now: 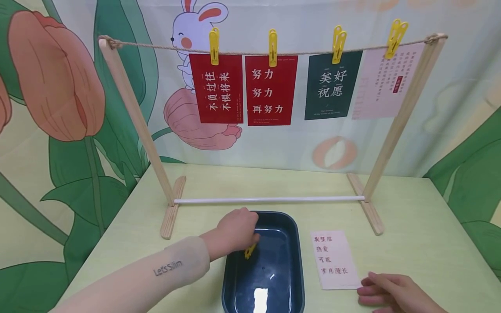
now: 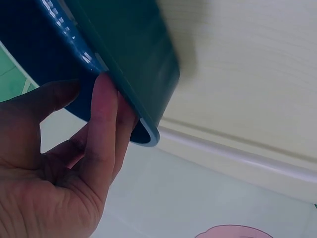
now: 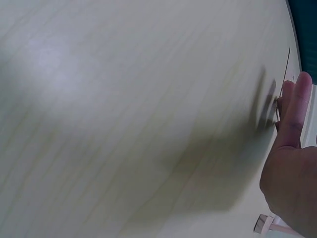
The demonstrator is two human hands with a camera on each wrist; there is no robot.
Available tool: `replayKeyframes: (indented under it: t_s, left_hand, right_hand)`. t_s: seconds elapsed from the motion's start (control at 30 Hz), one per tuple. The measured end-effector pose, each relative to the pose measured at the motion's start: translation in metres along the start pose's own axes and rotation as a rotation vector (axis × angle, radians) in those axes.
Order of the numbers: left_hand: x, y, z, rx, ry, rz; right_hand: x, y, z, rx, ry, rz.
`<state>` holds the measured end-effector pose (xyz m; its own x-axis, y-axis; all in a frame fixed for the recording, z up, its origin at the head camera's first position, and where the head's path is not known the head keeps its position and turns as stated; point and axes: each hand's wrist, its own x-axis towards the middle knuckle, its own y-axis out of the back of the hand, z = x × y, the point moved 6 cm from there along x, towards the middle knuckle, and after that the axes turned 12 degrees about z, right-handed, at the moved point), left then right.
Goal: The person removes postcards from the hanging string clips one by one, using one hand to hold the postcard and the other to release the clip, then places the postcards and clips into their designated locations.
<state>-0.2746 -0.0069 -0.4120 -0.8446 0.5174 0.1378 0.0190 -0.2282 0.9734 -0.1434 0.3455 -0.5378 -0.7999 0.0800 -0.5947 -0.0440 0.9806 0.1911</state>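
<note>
My left hand (image 1: 236, 228) reaches over the left rim of a dark blue tray (image 1: 299, 261). A yellow clothespin (image 1: 249, 251) shows just below its fingers, against the tray's left side. In the left wrist view, the thumb and index finger of the left hand (image 2: 74, 158) stand apart at the tray rim, no clothespin visible between them. To the tray's right lies a pale pink card (image 1: 335, 261) with red Chinese writing. My right hand (image 1: 397, 292) is at the card's lower right corner, fingertips right at its edge and thumb raised apart from it.
Behind the tray stands a wooden frame (image 1: 135, 117) with a white bottom rod (image 1: 270, 200) and a twine line (image 1: 242, 51). Two red cards (image 1: 270, 98), a dark green card (image 1: 332, 100) and a pink card (image 1: 375, 98) hang from yellow clothespins (image 1: 214, 45).
</note>
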Motion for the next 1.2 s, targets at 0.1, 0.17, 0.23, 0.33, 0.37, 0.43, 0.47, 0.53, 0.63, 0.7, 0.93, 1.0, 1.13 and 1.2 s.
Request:
replayKeyframes:
  t_s: [0.1,0.17,0.23,0.33,0.37,0.43,0.47,0.53,0.63,0.7,0.93,1.0,1.13,1.2]
  left_hand:
    - [0.001,0.001,-0.002,-0.002,-0.007,0.011]
    - [0.002,0.001,-0.003,-0.010,-0.018,0.019]
    - [0.003,0.003,-0.002,-0.022,-0.031,0.030]
    - [0.005,0.007,0.000,-0.042,-0.035,0.031]
    - [0.006,0.008,0.000,-0.053,-0.032,0.029]
    - [0.007,0.011,0.000,-0.071,-0.022,0.021]
    - [0.007,0.013,0.000,-0.078,-0.016,0.016]
    - [0.008,0.016,-0.001,-0.095,-0.005,0.014]
    - [0.009,0.023,-0.004,-0.112,0.011,0.019]
    - [0.011,0.028,-0.005,-0.121,0.022,0.024]
    - [0.018,0.046,-0.007,-0.099,-0.005,0.077]
    - [0.020,0.051,-0.007,-0.097,-0.009,0.095]
    - [0.022,0.060,-0.008,-0.092,-0.012,0.117]
    - [0.023,0.066,-0.008,-0.092,-0.007,0.127]
  right_hand:
    - [0.000,0.001,0.000,-0.002,-0.019,0.029]
    - [0.000,0.001,-0.001,0.000,-0.022,0.037]
    - [0.000,0.001,-0.002,0.000,-0.020,0.041]
    - [0.001,0.000,-0.006,0.001,0.003,0.025]
    - [0.001,0.000,-0.007,0.002,0.014,0.018]
    - [0.002,0.000,-0.011,-0.001,0.043,-0.004]
    - [0.002,0.000,-0.013,-0.003,0.059,-0.013]
    - [0.002,0.000,-0.017,-0.009,0.092,-0.024]
    - [0.002,-0.001,-0.025,-0.030,0.133,-0.032]
    - [0.002,-0.002,-0.031,-0.044,0.164,-0.037]
    - [0.007,-0.010,-0.060,-0.082,0.265,-0.065]
    - [0.007,-0.014,-0.068,-0.089,0.295,-0.063]
    - [0.007,-0.023,-0.084,-0.080,0.352,-0.070]
    - [0.007,-0.028,-0.091,-0.074,0.374,-0.071]
